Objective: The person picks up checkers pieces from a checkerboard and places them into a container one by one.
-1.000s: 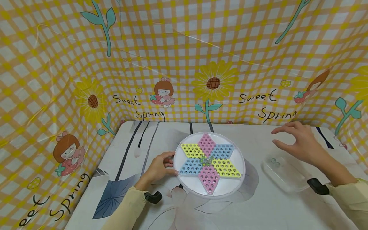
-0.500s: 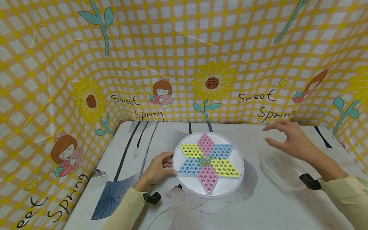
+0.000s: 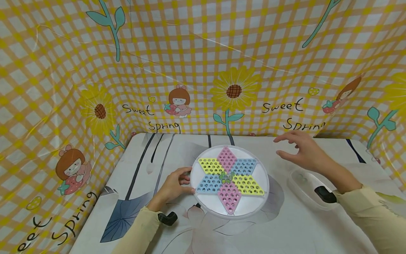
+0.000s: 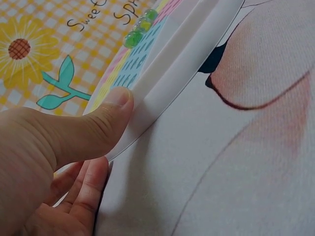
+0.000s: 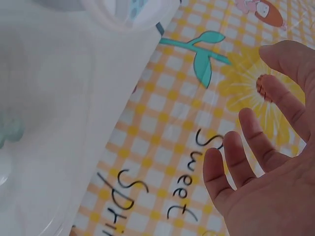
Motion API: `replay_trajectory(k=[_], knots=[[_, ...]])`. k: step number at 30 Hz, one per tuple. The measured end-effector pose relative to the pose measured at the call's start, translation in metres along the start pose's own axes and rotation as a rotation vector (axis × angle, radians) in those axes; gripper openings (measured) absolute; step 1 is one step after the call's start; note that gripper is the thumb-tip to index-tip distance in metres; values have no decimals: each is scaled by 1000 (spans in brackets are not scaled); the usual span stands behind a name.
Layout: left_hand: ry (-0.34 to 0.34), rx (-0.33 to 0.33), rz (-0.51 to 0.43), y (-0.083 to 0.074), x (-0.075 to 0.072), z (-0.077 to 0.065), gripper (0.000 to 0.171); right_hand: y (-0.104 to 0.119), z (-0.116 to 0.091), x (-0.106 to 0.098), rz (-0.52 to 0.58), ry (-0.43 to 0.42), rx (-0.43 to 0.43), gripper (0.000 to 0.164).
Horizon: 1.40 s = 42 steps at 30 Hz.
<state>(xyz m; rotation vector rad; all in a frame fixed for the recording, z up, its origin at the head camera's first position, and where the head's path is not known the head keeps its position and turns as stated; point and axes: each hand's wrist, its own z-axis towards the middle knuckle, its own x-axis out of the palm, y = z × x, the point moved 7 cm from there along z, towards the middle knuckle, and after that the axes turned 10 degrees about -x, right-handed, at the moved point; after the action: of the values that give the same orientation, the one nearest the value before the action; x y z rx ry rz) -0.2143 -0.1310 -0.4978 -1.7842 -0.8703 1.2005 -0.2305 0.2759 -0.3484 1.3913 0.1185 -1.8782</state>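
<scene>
A round white Chinese checkers board (image 3: 248, 204) lies on the table, its star divided into pink, yellow and blue points. Several green-tinted glass marbles (image 3: 227, 177) are gathered at its centre. My left hand (image 3: 173, 185) holds the board's left edge; in the left wrist view the thumb (image 4: 110, 118) presses on the rim, with curled fingers (image 4: 93, 184) below it. Right of the board, my right hand (image 3: 304, 151) hovers with spread, bent fingers and nothing between them. Under its wrist sits a clear plastic container (image 3: 306, 199), partly hidden, with a few marbles (image 5: 11, 129) inside.
The table (image 3: 203, 236) has a white cover printed with grey leaves and flowers. A yellow checked cloth (image 3: 203, 53) stands as a wall behind and at both sides. A black wrist camera (image 3: 325, 194) on the right wrist overlaps the container in the head view.
My right hand has moved left, from above the container towards the board, its fingers still parted. The left hand stays at the board's edge, and the board and centre marbles look unmoved.
</scene>
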Motion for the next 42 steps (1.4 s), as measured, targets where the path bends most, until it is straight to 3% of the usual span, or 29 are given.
replay_trajectory(k=[8, 23, 30, 37, 42], knots=[[-1, -5, 3, 2, 0, 2, 82, 16, 20, 14, 40, 2, -46, 34], [-5, 0, 8, 1, 0, 2, 83, 38, 49, 55, 157, 88, -36, 32], [-7, -1, -2, 2, 0, 2, 82, 44, 56, 69, 195, 114, -32, 33], [-7, 1, -18, 3, -1, 3, 82, 47, 60, 85, 232, 119, -81, 33], [-4, -2, -12, 4, 0, 2, 82, 47, 57, 99, 281, 159, -48, 31]])
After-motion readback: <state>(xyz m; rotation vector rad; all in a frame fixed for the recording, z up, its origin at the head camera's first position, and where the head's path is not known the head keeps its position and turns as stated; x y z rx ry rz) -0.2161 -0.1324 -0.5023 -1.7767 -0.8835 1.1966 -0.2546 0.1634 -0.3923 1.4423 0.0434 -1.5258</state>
